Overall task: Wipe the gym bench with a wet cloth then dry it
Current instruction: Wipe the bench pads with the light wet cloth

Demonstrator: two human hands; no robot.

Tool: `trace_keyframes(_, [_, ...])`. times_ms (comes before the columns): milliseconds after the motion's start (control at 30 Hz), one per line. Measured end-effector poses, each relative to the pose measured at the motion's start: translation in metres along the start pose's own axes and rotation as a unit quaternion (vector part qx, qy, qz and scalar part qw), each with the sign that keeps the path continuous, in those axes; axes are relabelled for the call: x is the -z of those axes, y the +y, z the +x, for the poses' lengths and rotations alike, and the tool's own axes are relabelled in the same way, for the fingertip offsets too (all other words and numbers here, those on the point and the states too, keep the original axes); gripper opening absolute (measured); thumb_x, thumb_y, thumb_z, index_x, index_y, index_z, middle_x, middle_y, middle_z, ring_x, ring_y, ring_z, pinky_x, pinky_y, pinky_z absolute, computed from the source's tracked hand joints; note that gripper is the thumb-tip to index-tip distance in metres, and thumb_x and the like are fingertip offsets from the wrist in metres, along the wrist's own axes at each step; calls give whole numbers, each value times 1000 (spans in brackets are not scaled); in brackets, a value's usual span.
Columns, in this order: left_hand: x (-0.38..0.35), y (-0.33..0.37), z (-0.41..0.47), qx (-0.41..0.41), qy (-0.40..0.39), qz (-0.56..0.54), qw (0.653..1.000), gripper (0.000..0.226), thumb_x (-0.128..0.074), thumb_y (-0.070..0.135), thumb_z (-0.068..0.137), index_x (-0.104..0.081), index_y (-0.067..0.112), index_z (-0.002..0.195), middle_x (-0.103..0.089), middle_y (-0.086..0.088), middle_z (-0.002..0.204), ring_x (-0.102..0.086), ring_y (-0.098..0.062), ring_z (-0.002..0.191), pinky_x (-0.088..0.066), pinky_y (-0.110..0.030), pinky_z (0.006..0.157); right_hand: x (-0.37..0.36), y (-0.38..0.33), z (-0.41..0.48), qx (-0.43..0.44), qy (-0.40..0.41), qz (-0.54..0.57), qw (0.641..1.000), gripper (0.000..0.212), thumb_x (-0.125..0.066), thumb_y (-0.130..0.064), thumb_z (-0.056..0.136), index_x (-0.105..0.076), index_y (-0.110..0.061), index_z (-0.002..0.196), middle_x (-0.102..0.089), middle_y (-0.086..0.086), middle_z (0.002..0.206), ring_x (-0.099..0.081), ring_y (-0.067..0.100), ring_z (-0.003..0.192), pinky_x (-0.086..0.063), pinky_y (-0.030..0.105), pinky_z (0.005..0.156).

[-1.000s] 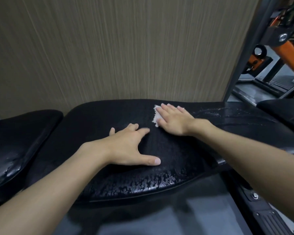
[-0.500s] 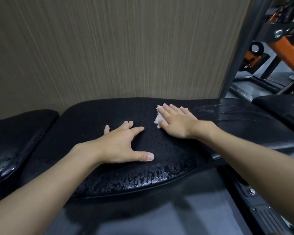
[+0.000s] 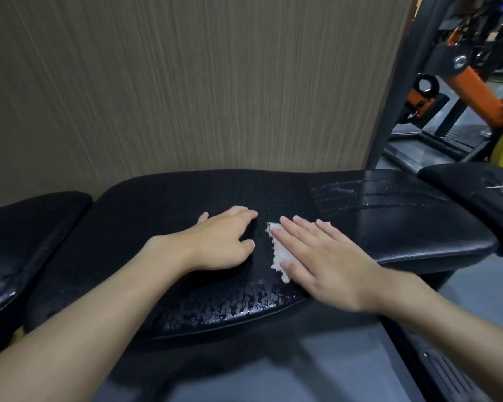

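Observation:
The black padded gym bench (image 3: 163, 216) runs across the view, its near edge beaded with water drops. My right hand (image 3: 323, 256) lies flat with straight fingers on a small white cloth (image 3: 278, 250), pressing it onto the pad near the front edge. Only the cloth's left side shows from under the palm. My left hand (image 3: 224, 242) rests on the pad just left of the cloth, fingers loosely bent and holding nothing. Wet streaks mark the bench's right section (image 3: 389, 198).
A brown panelled wall (image 3: 186, 82) stands right behind the bench. A second black pad (image 3: 26, 227) sits at the left, another (image 3: 476, 184) at the far right. Orange and black gym machines (image 3: 462, 82) fill the right background. Grey floor (image 3: 244, 381) lies below.
My right hand has slid the cloth from the far side of the pad toward me and the front edge. The left hand has stayed in about the same place, its thumb drawn in.

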State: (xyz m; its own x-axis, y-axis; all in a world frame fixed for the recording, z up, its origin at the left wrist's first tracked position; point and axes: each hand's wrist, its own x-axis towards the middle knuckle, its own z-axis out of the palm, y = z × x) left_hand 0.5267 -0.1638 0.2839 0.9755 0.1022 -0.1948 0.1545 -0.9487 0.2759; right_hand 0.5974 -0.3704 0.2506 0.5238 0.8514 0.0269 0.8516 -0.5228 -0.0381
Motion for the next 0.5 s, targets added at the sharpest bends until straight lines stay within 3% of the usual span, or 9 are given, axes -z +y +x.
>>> trace_keyframes(100, [0, 7, 5, 11, 0, 21, 1000, 73, -42, 54, 96, -15, 23, 156, -10, 8, 163, -19, -16, 148, -10, -58, 118, 3, 23, 47, -40, -24, 6, 999, 61, -13, -50, 103, 0, -28, 158, 3, -6, 167, 5, 12, 152, 4, 36, 123])
trace_keyframes(233, [-3, 16, 6, 26, -38, 63, 997, 96, -39, 79, 82, -9, 26, 157, 2, 1, 165, 3, -16, 151, -6, -64, 116, 4, 63, 119, -93, -40, 29, 994, 60, -18, -45, 104, -4, -27, 159, 0, -3, 167, 2, 15, 153, 2, 41, 123])
trace_keyframes(367, [1, 18, 9, 39, -49, 50, 997, 101, -43, 82, 78, -7, 29, 156, 4, 2, 165, 7, -14, 151, -5, -64, 116, 5, 95, 169, -155, -60, 51, 985, 62, -14, -49, 101, -9, -27, 158, -7, -2, 167, -2, 17, 153, 0, 44, 123])
trace_keyframes(500, [2, 18, 11, 45, -54, 44, 997, 103, -46, 81, 76, -7, 30, 156, 4, 3, 165, 6, -15, 151, -6, -65, 116, 6, 98, 171, -161, -55, 54, 984, 62, -13, -48, 101, -13, -24, 158, -11, -1, 166, -4, 20, 153, -1, 46, 122])
